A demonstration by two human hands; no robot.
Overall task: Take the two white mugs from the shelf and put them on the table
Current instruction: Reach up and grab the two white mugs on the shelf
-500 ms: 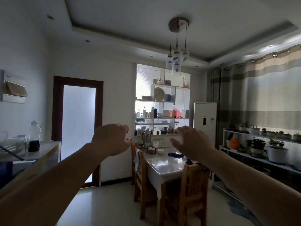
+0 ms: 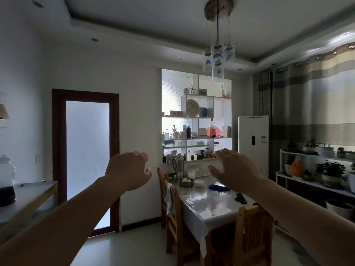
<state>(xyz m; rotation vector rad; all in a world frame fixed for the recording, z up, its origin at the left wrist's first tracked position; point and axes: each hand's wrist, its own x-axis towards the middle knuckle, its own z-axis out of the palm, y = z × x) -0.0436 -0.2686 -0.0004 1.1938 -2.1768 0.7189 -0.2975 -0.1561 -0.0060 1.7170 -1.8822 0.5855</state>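
- Two white mugs (image 2: 176,134) sit side by side on the shelf (image 2: 196,138), on the board under the round clock (image 2: 192,107). They look small and far from you.
- The shelf stands against the back wall, just behind the far end of the worktop (image 2: 209,204).
- The worktop has a shiny cover. A metal jug (image 2: 178,162), a small bowl (image 2: 199,183), a blue cloth (image 2: 219,187) and a dark phone (image 2: 240,198) lie on it.
- Wooden chairs (image 2: 174,208) stand by the worktop.
- Your left hand (image 2: 128,170) is held up in the air with the fingers curled a little. Its grip is apart and holds nothing.
- Your right hand (image 2: 233,172) is up over the worktop with fingers spread. Its grip is apart and holds nothing too.
- Both hands are well apart from the mugs.
- A lamp (image 2: 219,56) hangs above. A door (image 2: 87,160) is on the left and plants (image 2: 330,169) are on the right.
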